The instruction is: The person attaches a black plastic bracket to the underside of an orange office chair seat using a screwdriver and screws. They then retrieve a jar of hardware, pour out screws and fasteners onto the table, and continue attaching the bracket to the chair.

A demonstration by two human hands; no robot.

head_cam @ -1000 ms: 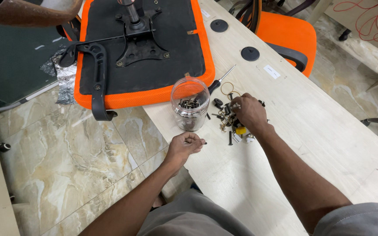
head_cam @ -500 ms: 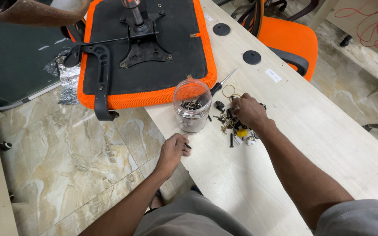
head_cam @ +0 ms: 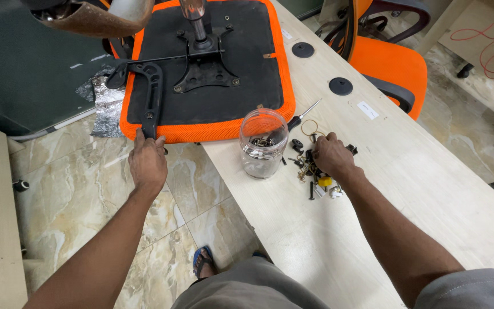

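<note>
An orange office chair seat point(head_cam: 224, 133) lies upside down, partly on the pale wooden table point(head_cam: 418, 171). Its black underside and mounting plate point(head_cam: 204, 71) face up. My left hand point(head_cam: 147, 163) grips the lower end of the seat's black armrest point(head_cam: 151, 91) at the seat's near edge. My right hand point(head_cam: 331, 155) rests on a small pile of screws and fittings point(head_cam: 310, 174) on the table, fingers curled down into it. What those fingers hold is hidden. A clear jar point(head_cam: 263, 143) with some screws in it stands just left of the pile.
A black-handled screwdriver point(head_cam: 304, 113) lies behind the jar. Two black round caps point(head_cam: 341, 86) sit in the tabletop. A second orange chair point(head_cam: 390, 63) stands beyond the table. Another person's arm point(head_cam: 87, 20) shows at top left. Crumpled foil point(head_cam: 107, 103) lies on the marble floor.
My left hand left the table edge near the jar and moved left and forward to the black armrest. My right hand stayed on the pile of screws.
</note>
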